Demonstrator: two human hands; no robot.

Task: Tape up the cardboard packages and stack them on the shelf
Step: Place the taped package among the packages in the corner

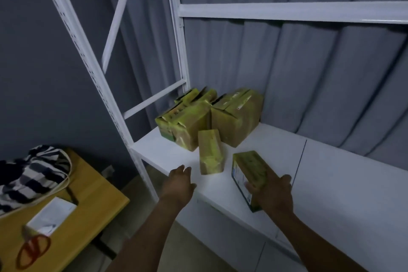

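While my right hand (273, 194) grips a small box (251, 168) at the front of the shelf (342, 179), lower right of centre, its long axis points up-left toward two big boxes (238, 114) at mid-frame. My left hand (178, 185), fingers straight and empty, hovers just left of a loose box (210, 154); I judge it the nearer hand.

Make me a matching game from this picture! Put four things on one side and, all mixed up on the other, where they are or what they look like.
Things:
1. scissors
2. bag
3. nearest box
4. left hand

Descriptions:
A. held by the right hand at the white shelf
B. black and white stripes
C. open, holding nothing
D. orange-red handles, lying on the yellow table

Pairs: 1-D, 2-B, 3-A, 4-C
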